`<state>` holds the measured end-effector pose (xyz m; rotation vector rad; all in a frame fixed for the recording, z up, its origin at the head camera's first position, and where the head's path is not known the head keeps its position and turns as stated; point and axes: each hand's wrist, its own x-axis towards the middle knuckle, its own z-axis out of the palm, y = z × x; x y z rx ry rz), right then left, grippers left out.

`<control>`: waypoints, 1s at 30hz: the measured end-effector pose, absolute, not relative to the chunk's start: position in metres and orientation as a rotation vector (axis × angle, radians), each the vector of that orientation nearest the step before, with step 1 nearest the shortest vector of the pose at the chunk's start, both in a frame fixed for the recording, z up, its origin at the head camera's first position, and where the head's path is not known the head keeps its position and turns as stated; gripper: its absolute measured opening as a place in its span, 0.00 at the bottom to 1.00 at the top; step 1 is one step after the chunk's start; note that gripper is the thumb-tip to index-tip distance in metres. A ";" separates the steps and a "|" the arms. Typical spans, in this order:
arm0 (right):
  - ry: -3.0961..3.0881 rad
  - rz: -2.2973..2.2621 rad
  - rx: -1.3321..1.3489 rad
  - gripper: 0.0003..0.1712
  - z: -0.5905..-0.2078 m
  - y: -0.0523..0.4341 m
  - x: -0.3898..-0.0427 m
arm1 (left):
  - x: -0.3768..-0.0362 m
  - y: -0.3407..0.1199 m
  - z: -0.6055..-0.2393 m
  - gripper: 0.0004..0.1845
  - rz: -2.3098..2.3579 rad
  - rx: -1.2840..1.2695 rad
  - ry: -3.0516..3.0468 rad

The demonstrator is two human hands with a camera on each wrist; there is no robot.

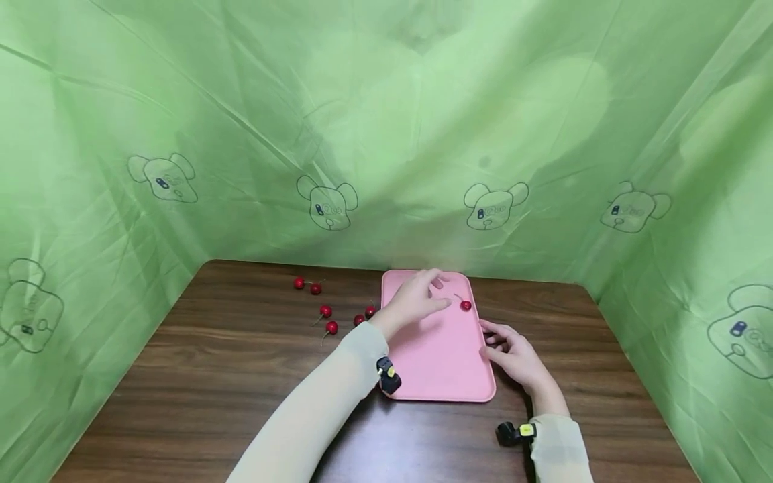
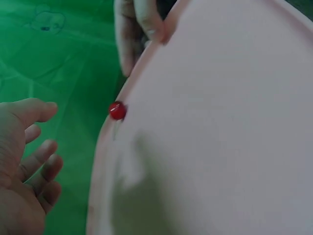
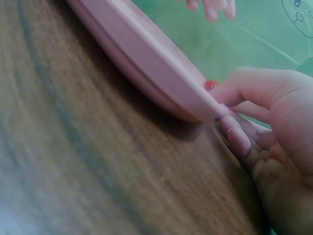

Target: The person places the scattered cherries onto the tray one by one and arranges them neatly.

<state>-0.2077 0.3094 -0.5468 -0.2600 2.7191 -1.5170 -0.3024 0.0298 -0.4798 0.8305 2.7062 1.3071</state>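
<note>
Up near the far right corner of the pink tray (image 1: 441,362), one cherry (image 1: 466,305) sits on the tray floor, just off the fingertips of the left hand (image 1: 417,300), which hovers open over the far end with nothing in it. So the cherry lies to the right of that hand and apart from it, its thin stem pointing back toward the fingers. Right hand (image 1: 513,355) is further off, down the tray's right edge, fingers curled against the rim, while five more cherries (image 1: 326,311) are scattered on the tabletop (image 1: 211,376) left of the tray.
</note>
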 end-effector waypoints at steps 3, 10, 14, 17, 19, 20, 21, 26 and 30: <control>2.719 -1.508 -0.249 0.34 -0.547 0.310 -0.207 | -0.299 0.012 -0.475 0.27 1.326 0.844 2.698; 2.727 -1.520 -0.225 0.33 -0.549 0.310 -0.202 | -0.292 -0.038 -0.470 0.27 1.375 0.823 2.754; 2.718 -1.550 -0.245 0.33 -0.548 0.307 -0.203 | -0.288 -0.073 -0.468 0.27 1.446 0.762 2.827; 2.715 -1.553 -0.251 0.33 -0.549 0.307 -0.204 | -0.286 -0.096 -0.467 0.27 1.508 0.690 2.876; 2.718 -1.551 -0.254 0.33 -0.550 0.307 -0.204 | -0.285 -0.110 -0.466 0.27 1.560 0.645 2.892; 2.721 -1.547 -0.254 0.33 -0.550 0.307 -0.204 | -0.284 -0.116 -0.465 0.28 1.583 0.622 2.898; 2.722 -1.545 -0.254 0.33 -0.550 0.307 -0.204 | -0.283 -0.122 -0.465 0.28 1.614 0.602 2.897; 2.725 -1.553 -0.257 0.33 -0.550 0.307 -0.204 | -0.277 -0.149 -0.468 0.28 1.719 0.489 2.904; 2.718 -1.568 -0.266 0.33 -0.550 0.307 -0.204 | -0.275 -0.168 -0.482 0.27 1.761 0.391 2.918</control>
